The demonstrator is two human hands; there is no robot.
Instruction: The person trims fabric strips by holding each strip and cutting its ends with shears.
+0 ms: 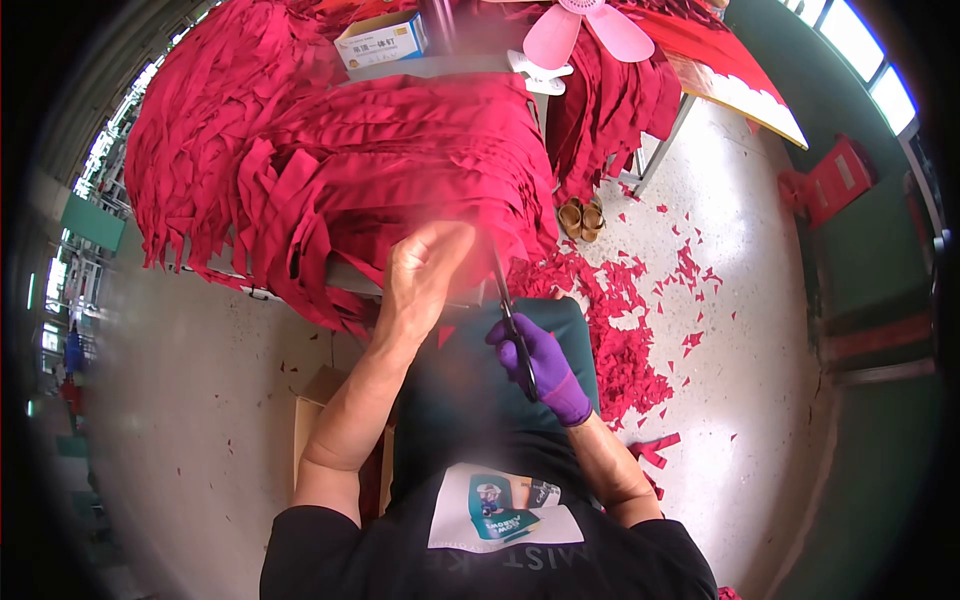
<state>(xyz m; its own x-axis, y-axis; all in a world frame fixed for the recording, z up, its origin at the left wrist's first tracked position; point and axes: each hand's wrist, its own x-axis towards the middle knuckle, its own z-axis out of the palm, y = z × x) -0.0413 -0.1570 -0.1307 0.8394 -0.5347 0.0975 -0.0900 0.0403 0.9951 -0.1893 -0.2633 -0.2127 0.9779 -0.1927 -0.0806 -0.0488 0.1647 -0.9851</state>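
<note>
While the scissors (508,312) are gripped in the gloved right hand (538,362), with the purple fingers closed round the handles, their blades are pointed towards the near edge of the heap of red strips (410,140). The bare left hand (428,268) is raised at that same near edge of the heap and is blurred; whether a strip is pinched in it cannot be told. From the small red scraps (630,365) scattered on the floor (735,400) to the right of the heap, the step in hand is judged to be the snipping of strip ends. For the next cut, a strip end seems to need to be held taut, with the left fingertips kept clear of the blades. At the far side of the heap, a printed box (385,43) and a pink fan (553,38) are placed.
</note>
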